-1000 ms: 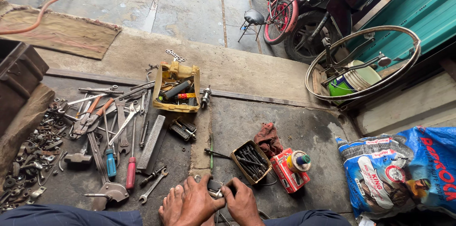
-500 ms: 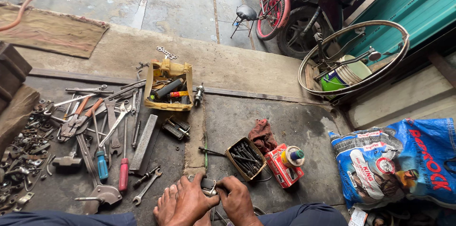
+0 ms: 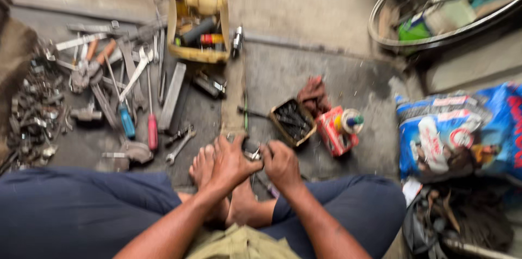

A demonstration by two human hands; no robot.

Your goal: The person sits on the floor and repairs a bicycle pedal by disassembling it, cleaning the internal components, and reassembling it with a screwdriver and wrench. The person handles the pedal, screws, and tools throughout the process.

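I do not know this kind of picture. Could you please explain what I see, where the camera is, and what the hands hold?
There is no machine here. A person sits on a workshop floor with legs folded, and a camera on their head looks down, so you see their own arms from above. The picture is blurred.

The left hand and right hand meet over the bare feet, gripping a small metal part; what it is I cannot tell.

Left on the floor lie screwdrivers, wrenches and scrap metal. Ahead is a yellow box of tools. Right of the hands are a small tray, a red can, a blue bag and a wheel rim.
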